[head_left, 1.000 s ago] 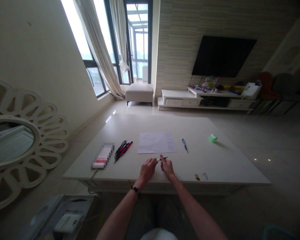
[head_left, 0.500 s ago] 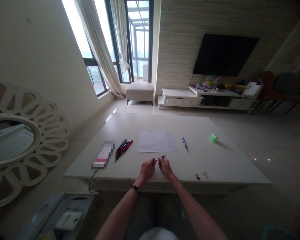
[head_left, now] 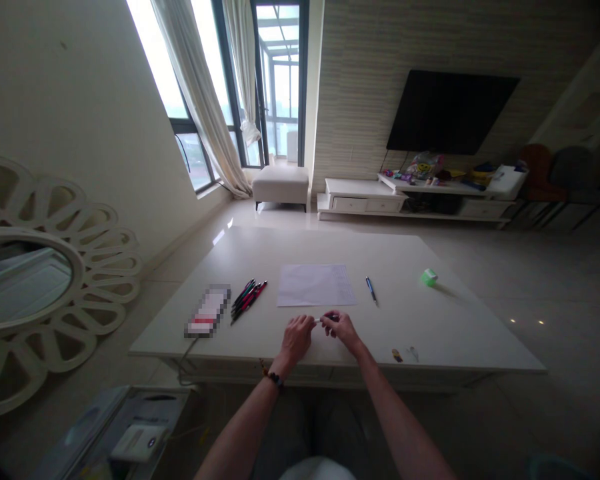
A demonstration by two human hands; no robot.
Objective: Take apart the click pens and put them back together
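Note:
Over the near edge of the white table, both hands meet at a slim pen with a pale middle and a dark end. My left hand is closed around the pen's left part, which its fingers hide. Thumb and fingers of my right hand pinch the dark end on the right. Just beyond the hands lies a sheet of white paper. A blue pen rests to the right of that sheet, and a bunch of several pens lies to its left.
A phone with a cable lies at the table's left. Toward the right are a green-and-white small object, a small brown-yellow piece and a clear small item near the front edge. An open drawer or box stands at lower left.
My right hand has shifted slightly right and turned along the pen, now covering more of its dark end. My left hand stays almost in place, still holding the pen.

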